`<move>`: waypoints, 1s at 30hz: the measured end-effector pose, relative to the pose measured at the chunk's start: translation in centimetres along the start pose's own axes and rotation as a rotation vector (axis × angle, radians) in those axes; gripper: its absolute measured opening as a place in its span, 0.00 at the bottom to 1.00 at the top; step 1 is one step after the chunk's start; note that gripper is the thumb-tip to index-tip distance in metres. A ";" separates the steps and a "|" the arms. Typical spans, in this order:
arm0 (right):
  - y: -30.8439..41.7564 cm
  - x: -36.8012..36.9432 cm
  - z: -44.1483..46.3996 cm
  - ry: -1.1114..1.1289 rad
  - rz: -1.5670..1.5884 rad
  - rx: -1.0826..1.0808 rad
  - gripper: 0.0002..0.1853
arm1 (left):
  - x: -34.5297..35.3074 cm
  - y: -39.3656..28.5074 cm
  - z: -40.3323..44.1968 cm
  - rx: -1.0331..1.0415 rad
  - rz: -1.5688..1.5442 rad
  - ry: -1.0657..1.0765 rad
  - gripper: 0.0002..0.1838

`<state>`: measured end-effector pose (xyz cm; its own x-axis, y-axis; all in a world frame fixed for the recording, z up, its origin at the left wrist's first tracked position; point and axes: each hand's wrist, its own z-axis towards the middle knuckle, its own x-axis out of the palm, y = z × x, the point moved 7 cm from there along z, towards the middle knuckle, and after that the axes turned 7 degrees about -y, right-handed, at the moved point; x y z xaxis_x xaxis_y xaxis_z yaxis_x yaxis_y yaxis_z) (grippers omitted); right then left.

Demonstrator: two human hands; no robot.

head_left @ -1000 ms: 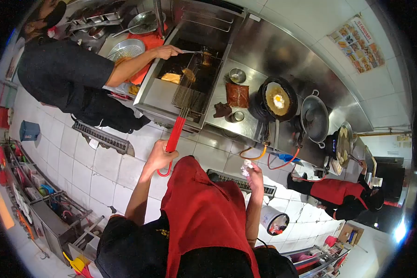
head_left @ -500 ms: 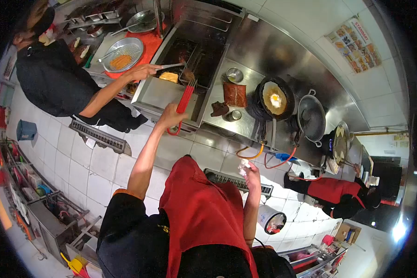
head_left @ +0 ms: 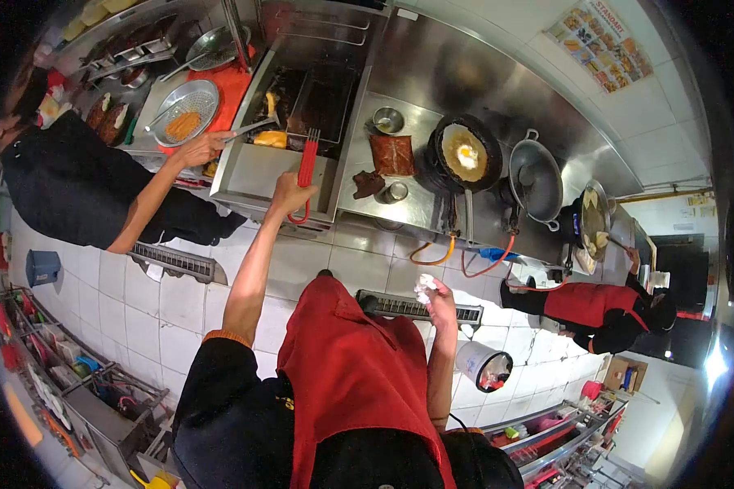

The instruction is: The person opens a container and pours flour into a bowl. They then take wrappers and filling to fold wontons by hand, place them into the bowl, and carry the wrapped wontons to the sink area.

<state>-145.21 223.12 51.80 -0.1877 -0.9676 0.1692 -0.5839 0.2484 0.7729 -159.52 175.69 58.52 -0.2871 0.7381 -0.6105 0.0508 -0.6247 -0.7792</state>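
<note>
My left hand (head_left: 292,196) is closed around the red handle of a fork (head_left: 307,163). Its metal tines point up over the near rim of the dark griddle (head_left: 322,102). Near the fork, a yellow piece of food (head_left: 271,139) lies at the griddle's edge. My right hand (head_left: 443,308) pinches a crumpled white wad (head_left: 424,288) above the floor, apart from the counter; its material I cannot make out. A frying pan (head_left: 497,163) on the stove holds a flat pale layer with an egg (head_left: 467,156) in its middle.
At left, a co-worker's hand (head_left: 202,150) holds a long metal utensil over the griddle. A wok (head_left: 537,175) sits beside the pan, and another person (head_left: 595,306) works farther right. A waste bin (head_left: 475,359) stands on the floor. A perforated bowl (head_left: 210,92) holds orange food.
The view has shifted slightly. My fork now stands upright and sharp, where its tines were blurred and tilted right. The co-worker's utensil now reaches toward the yellow food. My right hand keeps the white wad.
</note>
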 end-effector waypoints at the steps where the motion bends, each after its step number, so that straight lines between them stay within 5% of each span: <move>1: 0.1 0.3 0.0 -0.001 0.001 0.005 0.18 | -0.1 0.0 -0.1 0.009 0.038 0.002 0.16; 8: 2.6 4.8 1.1 -0.012 -0.164 0.069 0.16 | -0.7 -1.6 0.1 -0.045 -0.023 -0.039 0.15; 14: 6.0 12.0 7.6 0.125 -0.254 -0.081 0.17 | -0.1 0.3 0.0 -0.120 -0.072 0.034 0.16; 20: 14.1 26.2 10.5 0.197 -0.547 -0.211 0.20 | -0.8 0.5 -0.9 -0.200 -0.116 0.099 0.14; 21: 13.4 27.7 14.1 0.335 -0.393 -0.281 0.19 | 0.0 1.8 -1.1 -0.169 -0.141 0.045 0.14; 25: 14.0 37.0 23.1 0.408 -0.648 -0.485 0.15 | -0.2 1.3 -1.7 -0.221 -0.183 0.116 0.14; 26: 15.5 40.4 22.9 0.357 -1.054 -0.951 0.15 | -0.3 0.9 -1.7 -0.151 -0.177 0.070 0.14; 27: 12.2 41.5 30.0 0.425 -0.997 -0.987 0.14 | -0.4 0.7 -1.5 -0.081 -0.172 0.023 0.15; 28: 12.1 43.7 28.2 0.490 -1.035 -0.620 0.14 | -0.2 0.9 -1.4 -0.089 -0.161 0.044 0.15; 29: 12.5 45.6 27.1 0.434 -1.116 -0.814 0.11 | 0.0 1.2 -1.6 -0.140 -0.171 0.060 0.14; 30: 11.0 46.3 28.6 0.432 -1.109 -0.789 0.11 | 0.1 1.5 -1.8 -0.193 -0.181 0.073 0.14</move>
<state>-182.90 182.35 50.62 0.4024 -0.6142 -0.6788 0.3450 -0.5851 0.7339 -157.77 175.30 56.99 -0.2386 0.8544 -0.4616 0.1885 -0.4255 -0.8851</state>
